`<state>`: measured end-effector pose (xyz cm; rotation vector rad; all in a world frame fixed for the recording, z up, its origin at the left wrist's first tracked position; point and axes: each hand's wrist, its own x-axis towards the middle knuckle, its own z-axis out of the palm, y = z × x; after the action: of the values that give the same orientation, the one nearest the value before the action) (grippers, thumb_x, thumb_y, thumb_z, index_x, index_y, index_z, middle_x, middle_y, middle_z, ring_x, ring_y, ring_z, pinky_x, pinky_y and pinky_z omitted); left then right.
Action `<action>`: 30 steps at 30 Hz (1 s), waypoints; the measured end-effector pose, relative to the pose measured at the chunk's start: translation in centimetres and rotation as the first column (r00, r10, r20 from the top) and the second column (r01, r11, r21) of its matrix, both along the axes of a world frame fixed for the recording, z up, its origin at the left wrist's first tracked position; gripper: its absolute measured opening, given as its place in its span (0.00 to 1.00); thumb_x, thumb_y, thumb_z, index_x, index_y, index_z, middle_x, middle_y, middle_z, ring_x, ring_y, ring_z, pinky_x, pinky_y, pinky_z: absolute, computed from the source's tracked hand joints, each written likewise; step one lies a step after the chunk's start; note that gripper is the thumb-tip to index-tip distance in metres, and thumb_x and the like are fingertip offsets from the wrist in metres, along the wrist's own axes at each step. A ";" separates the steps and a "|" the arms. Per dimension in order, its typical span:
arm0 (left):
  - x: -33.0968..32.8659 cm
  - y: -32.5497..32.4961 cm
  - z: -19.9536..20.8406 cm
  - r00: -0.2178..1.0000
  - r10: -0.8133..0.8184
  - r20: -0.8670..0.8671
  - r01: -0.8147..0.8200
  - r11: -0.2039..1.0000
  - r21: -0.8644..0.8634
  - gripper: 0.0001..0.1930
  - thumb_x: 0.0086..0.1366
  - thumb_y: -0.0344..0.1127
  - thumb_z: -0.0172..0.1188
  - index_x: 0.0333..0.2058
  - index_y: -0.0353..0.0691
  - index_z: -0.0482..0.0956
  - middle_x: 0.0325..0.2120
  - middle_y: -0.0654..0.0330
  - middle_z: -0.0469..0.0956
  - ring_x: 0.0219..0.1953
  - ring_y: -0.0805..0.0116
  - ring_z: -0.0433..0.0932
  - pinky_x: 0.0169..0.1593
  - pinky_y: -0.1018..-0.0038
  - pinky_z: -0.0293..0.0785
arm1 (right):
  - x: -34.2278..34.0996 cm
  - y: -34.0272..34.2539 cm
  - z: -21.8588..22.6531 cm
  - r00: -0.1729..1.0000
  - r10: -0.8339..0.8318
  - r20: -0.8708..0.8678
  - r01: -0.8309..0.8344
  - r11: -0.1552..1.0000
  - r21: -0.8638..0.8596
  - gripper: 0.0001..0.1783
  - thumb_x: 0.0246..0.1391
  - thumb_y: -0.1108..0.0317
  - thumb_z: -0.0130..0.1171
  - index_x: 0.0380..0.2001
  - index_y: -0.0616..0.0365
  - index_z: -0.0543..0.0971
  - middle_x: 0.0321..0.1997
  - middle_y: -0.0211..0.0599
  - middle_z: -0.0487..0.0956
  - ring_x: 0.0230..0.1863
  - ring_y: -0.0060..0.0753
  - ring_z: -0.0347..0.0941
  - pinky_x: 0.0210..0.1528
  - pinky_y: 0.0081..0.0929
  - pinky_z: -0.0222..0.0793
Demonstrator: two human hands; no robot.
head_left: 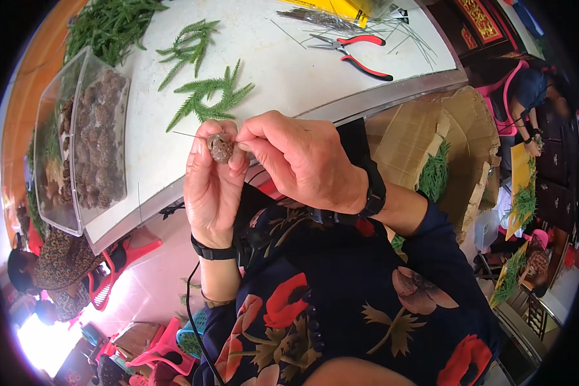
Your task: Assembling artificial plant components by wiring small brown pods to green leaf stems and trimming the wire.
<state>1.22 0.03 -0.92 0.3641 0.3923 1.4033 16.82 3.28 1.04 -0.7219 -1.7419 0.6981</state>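
A small brown pine cone (221,148) sits in the fingertips of my left hand (211,190), which is closed round it with the palm turned up. A thin wire (187,135) pokes out past the cone on the left. My right hand (309,161) comes in from the right, thumb and index finger pinched together at the cone's right side. They seem to grip the wire's other end, mostly hidden by the fingertips. Just beyond my hands, a green sprig bent into a ring (212,96) lies on the white table (264,77).
Red-and-black handled pliers (354,51) lie near loose green wires (413,38). A clear plastic box (61,220) of pine cones stands left, below piled greenery (106,29). Another sprig (192,48) lies beyond. A cardboard box (399,138) sits right. Other people sit on both sides.
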 end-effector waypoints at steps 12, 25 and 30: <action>0.3 -0.1 0.3 0.993 -0.014 -0.116 0.015 1.000 0.010 0.15 0.69 0.38 0.55 0.47 0.34 0.69 0.43 0.54 0.71 0.30 0.69 0.67 0.39 0.76 0.68 | 2.0 1.6 0.7 0.980 0.149 0.129 -0.139 0.987 -0.083 0.03 0.55 0.77 0.59 0.33 0.60 0.75 0.21 0.38 0.77 0.20 0.30 0.75 0.22 0.23 0.67; 2.0 -0.4 1.2 0.837 0.235 -0.493 -0.240 0.969 0.053 0.09 0.70 0.33 0.51 0.45 0.36 0.70 0.39 0.57 0.72 0.29 0.73 0.70 0.34 0.78 0.70 | 0.6 -1.2 -0.7 0.993 0.099 -0.064 -0.117 0.881 -0.459 0.01 0.59 0.78 0.54 0.33 0.66 0.73 0.25 0.34 0.81 0.28 0.17 0.78 0.28 0.15 0.73; 2.1 -0.4 1.1 0.829 0.262 -0.494 -0.260 0.963 0.076 0.07 0.70 0.32 0.51 0.44 0.37 0.70 0.39 0.57 0.72 0.29 0.73 0.70 0.34 0.78 0.70 | 0.6 -1.1 -1.0 0.979 0.126 -0.160 -0.189 0.852 -0.488 0.02 0.59 0.78 0.54 0.33 0.66 0.73 0.26 0.33 0.81 0.29 0.16 0.78 0.29 0.15 0.73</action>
<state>3.28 -0.41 0.16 0.7074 0.8949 1.5686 17.37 2.16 0.06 -0.8676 -1.5246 1.3153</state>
